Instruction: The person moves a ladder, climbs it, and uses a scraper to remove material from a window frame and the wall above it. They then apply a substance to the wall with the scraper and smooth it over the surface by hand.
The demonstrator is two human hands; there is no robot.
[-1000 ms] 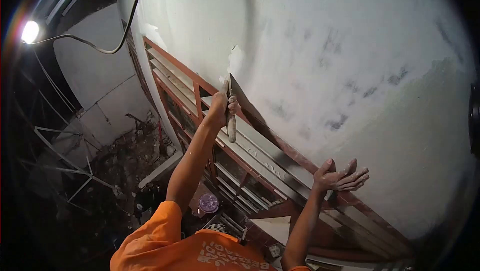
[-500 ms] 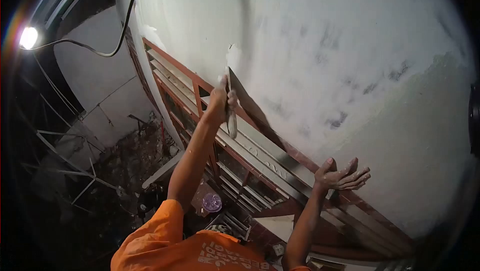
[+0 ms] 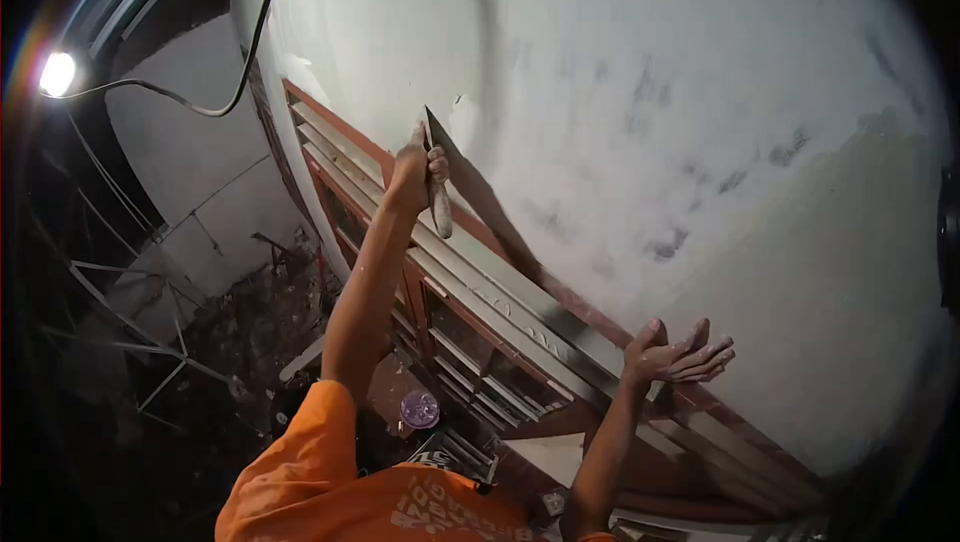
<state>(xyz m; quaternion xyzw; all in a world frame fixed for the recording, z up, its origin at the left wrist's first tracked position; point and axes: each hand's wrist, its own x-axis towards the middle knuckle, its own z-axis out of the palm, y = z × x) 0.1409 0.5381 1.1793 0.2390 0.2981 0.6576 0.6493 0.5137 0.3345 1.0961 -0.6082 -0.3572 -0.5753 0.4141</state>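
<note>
My left hand (image 3: 412,174) is closed around the handle of a putty knife (image 3: 440,210), its thumb laid up along the blade. The narrow blade is seen nearly edge-on at the wall (image 3: 560,142), just left of a small white putty patch (image 3: 464,114). Whether the blade touches the wall is hard to tell. My right hand (image 3: 682,354) holds nothing that shows; its fingers are spread close to the lower wall, above the reddish-brown window frame (image 3: 590,314). White residue coats both hands.
Louvred slats (image 3: 500,307) run diagonally below the wall. A bright lamp (image 3: 58,74) with a dark cable (image 3: 240,82) hangs at upper left. Below are a purple-topped container (image 3: 419,409), rubble (image 3: 250,312) and thin metal bars (image 3: 130,272).
My left hand and the putty knife have moved left and slightly up, away from the putty patch. My right hand has shifted slightly left, still spread.
</note>
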